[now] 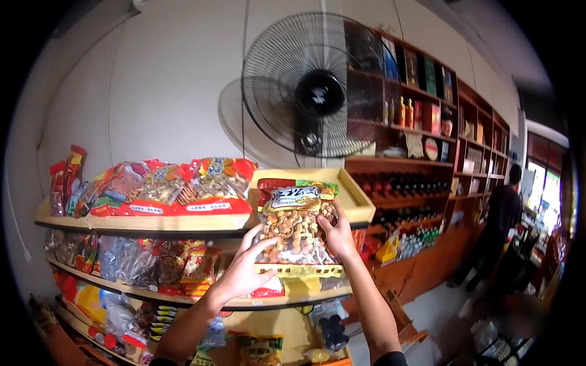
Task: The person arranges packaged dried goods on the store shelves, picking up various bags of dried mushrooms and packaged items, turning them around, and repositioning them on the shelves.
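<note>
Between my two hands is a clear-fronted bag of dried mushrooms (296,229), with a printed label across its top and a yellow strip along its lower edge. It leans upright in front of the wooden top shelf. My left hand (247,265) grips the bag's lower left side, thumb across the front. At the right edge, my right hand (337,232) holds it with the thumb on the front and fingers partly hidden behind. Just left of the bag lie several red-edged bags of dried goods (162,189) in a row on the same shelf.
A large black wall fan (320,91) hangs above the shelf. Lower tiers hold more packets (131,259). Wooden cabinets (421,128) with bottles and boxes line the wall at right. A person in dark clothes (500,213) stands farther back at right.
</note>
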Motion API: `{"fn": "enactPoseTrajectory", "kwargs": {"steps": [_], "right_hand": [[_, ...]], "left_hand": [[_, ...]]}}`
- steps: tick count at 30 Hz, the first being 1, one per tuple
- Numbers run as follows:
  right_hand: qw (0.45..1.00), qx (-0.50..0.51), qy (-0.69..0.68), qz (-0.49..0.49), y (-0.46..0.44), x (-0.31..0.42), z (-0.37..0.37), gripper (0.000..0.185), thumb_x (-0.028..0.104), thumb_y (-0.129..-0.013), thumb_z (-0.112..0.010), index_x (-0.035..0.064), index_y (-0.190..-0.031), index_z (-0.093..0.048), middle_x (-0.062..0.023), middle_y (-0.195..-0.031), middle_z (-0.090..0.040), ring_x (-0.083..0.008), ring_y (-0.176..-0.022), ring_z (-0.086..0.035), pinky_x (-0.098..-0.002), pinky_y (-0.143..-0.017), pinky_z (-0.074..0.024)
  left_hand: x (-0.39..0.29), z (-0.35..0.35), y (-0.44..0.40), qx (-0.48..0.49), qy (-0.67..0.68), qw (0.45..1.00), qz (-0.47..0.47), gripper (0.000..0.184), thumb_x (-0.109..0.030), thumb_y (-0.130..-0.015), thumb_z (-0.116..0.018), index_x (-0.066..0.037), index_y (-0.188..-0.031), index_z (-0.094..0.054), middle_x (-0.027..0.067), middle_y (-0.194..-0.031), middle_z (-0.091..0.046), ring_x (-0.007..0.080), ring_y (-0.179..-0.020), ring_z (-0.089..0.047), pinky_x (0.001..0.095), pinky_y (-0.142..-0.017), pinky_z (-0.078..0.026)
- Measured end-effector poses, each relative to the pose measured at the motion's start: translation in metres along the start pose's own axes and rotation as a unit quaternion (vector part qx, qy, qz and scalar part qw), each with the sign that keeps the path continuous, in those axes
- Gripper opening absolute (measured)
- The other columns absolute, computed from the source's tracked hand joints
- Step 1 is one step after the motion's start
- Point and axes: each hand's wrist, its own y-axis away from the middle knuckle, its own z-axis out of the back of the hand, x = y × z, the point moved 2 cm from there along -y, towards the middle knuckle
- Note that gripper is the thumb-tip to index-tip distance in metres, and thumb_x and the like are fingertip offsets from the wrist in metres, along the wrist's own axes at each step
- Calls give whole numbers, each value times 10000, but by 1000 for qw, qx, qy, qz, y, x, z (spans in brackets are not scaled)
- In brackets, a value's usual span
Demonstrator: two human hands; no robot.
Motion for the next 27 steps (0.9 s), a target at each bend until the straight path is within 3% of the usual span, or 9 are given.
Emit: {"fn": "enactPoseTrajectory", "kwargs": {"steps": [4, 5, 9, 15, 17, 21, 23, 25, 27], "right_hand": [[998, 54, 14, -35, -70, -20, -14, 617, 96, -922, -601, -64, -1424, -279, -78, -842, -617, -123, -636, -572, -261, -558, -456], [997, 58, 27, -53, -78, -10, -19, 606, 120, -911, -604, -95, -1395, -310, -109, -906, -636, -138, -724, -583, -273, -631, -490], [988, 93, 8, -120, -123, -33, -28, 544, 70, -904, -573, -99, -1370, -348, -100, -840, -642, -133, -671, -577, -266, -581, -465], [993, 84, 36, -73, -166, -55, -49, 550, 63, -928, -512, -73, -1420, -307, -60, -794, -601, -108, -632, -512, -258, -551, -417], [993, 75, 94, -22, -186, -74, -56, 550, 59, -932, -500, -70, -1426, -296, -54, -780, -588, -106, -629, -501, -253, -550, -410], [991, 83, 106, -20, -203, -87, -67, 541, 43, -916, -510, -53, -1416, -327, -100, -855, -635, -132, -678, -553, -277, -620, -471], [981, 60, 168, 82, -213, -101, -71, 527, 50, -911, -523, -43, -1402, -356, -105, -837, -639, -143, -680, -575, -285, -631, -483], [977, 72, 192, 59, -215, -127, -66, 501, 122, -925, -541, -6, -1383, -384, -107, -822, -636, -152, -661, -574, -295, -628, -482], [976, 79, 202, -15, -205, -149, -62, 489, 203, -946, -535, 43, -1376, -367, -103, -824, -629, -154, -654, -568, -302, -607, -475]], "left_hand": [[29, 8, -41, -42, -60, 997, -10, 583, -124, -766, -739, -118, -1308, -527, 186, -1493, -239, 376, -1371, -303, 434, -1114, -323], [35, 10, -51, -42, -60, 997, -11, 557, -112, -787, -718, -115, -1309, -522, 190, -1486, -242, 389, -1368, -301, 441, -1117, -318], [84, 2, -90, -36, -33, 999, -15, 535, -105, -822, -675, -107, -1323, -487, 214, -1479, -238, 403, -1361, -304, 434, -1123, -305], [131, 2, -124, -75, -14, 995, -67, 497, -48, -855, -618, -130, -1317, -455, 235, -1443, -273, 413, -1331, -342, 415, -1079, -350], [145, 4, -132, -76, -22, 996, -43, 495, -41, -860, -608, -135, -1319, -448, 216, -1447, -273, 407, -1330, -346, 413, -1075, -359], [162, -5, -139, -42, -118, 991, 51, 435, -77, -879, -550, -164, -1287, -427, 185, -1440, -299, 420, -1089, -561, 464, -875, -509], [153, -1, -137, -12, -126, 987, 102, 417, -103, -847, -570, -140, -1244, -445, 187, -1386, -369, 403, -1071, -572, 478, -874, -503], [151, -5, -132, -86, -179, 979, 47, 418, -113, -813, -584, -87, -1211, -462, 186, -1316, -431, 370, -1176, -496, 472, -939, -467], [152, -5, -133, -68, -174, 981, 43, 396, -122, -810, -580, -58, -1191, -487, 190, -1368, -404, 358, -1277, -395, 462, -980, -441]]}}
